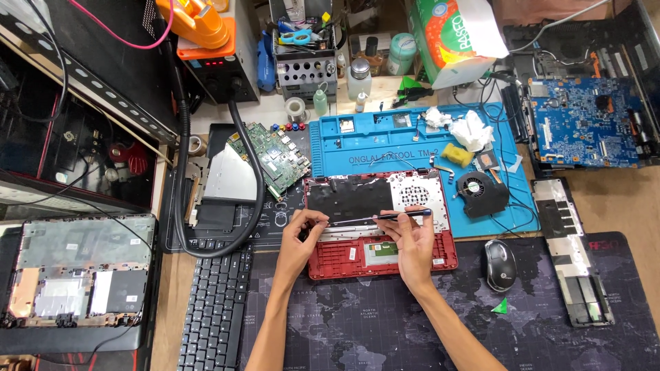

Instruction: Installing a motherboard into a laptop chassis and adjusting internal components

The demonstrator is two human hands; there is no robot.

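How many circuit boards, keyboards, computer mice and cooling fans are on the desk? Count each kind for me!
Circuit boards: 2, a green one and a blue one
Keyboards: 1, black
Computer mice: 1
Cooling fans: 1
Total: 5
The left hand and right hand work over the red laptop shell, the right holding a thin black tool.

Open desk mat below the red laptop shell; fan, mouse crowding right.

Part of the red laptop shell was hidden by the right hand; the grey laptop was cut off at the left edge.
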